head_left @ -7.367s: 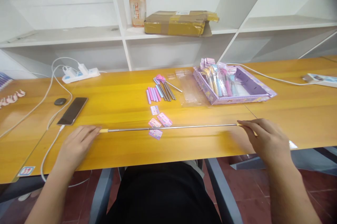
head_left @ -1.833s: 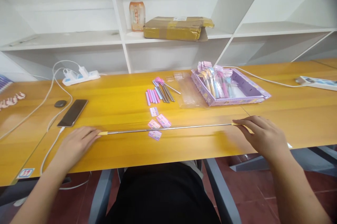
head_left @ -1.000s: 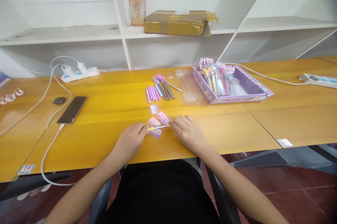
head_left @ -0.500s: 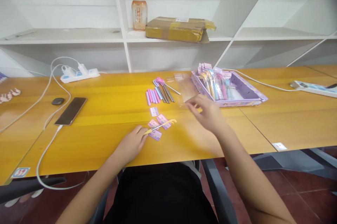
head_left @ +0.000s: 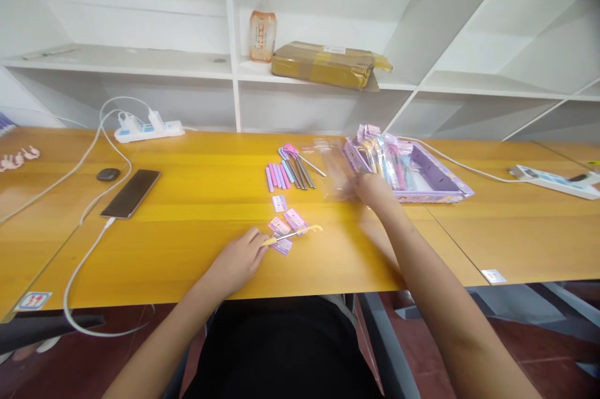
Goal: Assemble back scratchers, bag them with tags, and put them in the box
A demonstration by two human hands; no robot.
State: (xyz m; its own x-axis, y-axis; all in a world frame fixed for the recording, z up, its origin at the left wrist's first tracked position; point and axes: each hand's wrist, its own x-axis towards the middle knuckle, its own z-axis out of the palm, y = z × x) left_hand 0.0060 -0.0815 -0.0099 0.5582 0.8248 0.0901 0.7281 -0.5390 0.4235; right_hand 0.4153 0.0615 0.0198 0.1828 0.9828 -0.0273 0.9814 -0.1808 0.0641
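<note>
My left hand (head_left: 241,261) is closed round the yellow handle of a back scratcher (head_left: 287,236). Its metal rod and curved yellow claw point right, above several small printed cards (head_left: 295,221). Farther right, my right hand (head_left: 372,191) has its fingers curled down on the near edge of a clear plastic bag (head_left: 335,167); the fingertips are blurred and partly hidden. Between the hands, toward the back, lie several pink, purple and blue handles (head_left: 278,176). Beside them, metal rods with pink and blue claw heads (head_left: 299,169) are bunched together.
A purple tray (head_left: 438,180) holds several bagged back scratchers (head_left: 384,158). On the left are a phone (head_left: 131,194), a small black case (head_left: 107,174) and a power strip (head_left: 150,131) with white cables. A bottle (head_left: 262,30) and a taped carton (head_left: 323,65) occupy the shelf.
My right hand has moved forward and slightly right onto the plastic bag, its fingers now pointing down. The left hand keeps hold of the back scratcher. The whole view has shifted slightly.
</note>
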